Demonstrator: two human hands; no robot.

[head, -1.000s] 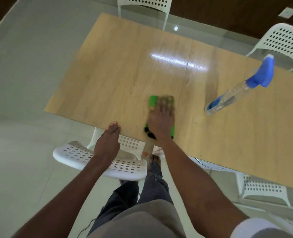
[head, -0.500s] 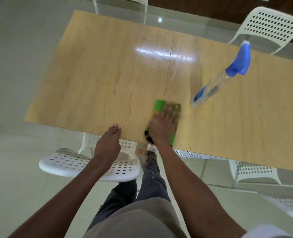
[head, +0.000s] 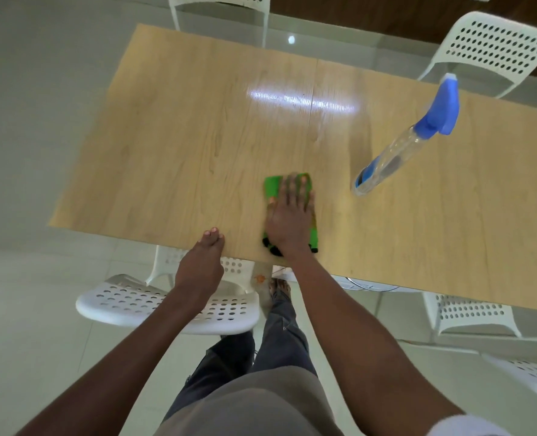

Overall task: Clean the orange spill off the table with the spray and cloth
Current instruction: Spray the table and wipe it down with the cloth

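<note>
Right hand [head: 289, 215] flat on the green cloth [head: 271, 185], fingers straight and spread, pressing it to the wooden table [head: 172, 146]; not clenched, not pinching, just palm weight. Over the last second the cloth has slid back and forth under the palm: pushed toward the far side, pulled back toward the near edge, now out again, the fingertips blurred with motion. The cloth's black-trimmed end pokes out at the wrist, right at the table's near edge. Left hand [head: 202, 262] has stayed put, fingers straight, tips resting on the table edge just to the left of the wiping hand, holding nothing; it reads as a brace. Spray bottle [head: 399, 155] stands untouched on the table, well off to the right of the wiping hand and a little farther out, blue trigger head up top. No orange visible on the tabletop around the cloth; whatever remains of the spill must be under it, so I cannot tell how much. A small orange mark shows on the floor [head: 260, 278] below the table edge, between the two wrists. Judgement: spraying looks done, wiping well along, likely a few passes left. White chair [head: 154, 306] sits under the left forearm.
</note>
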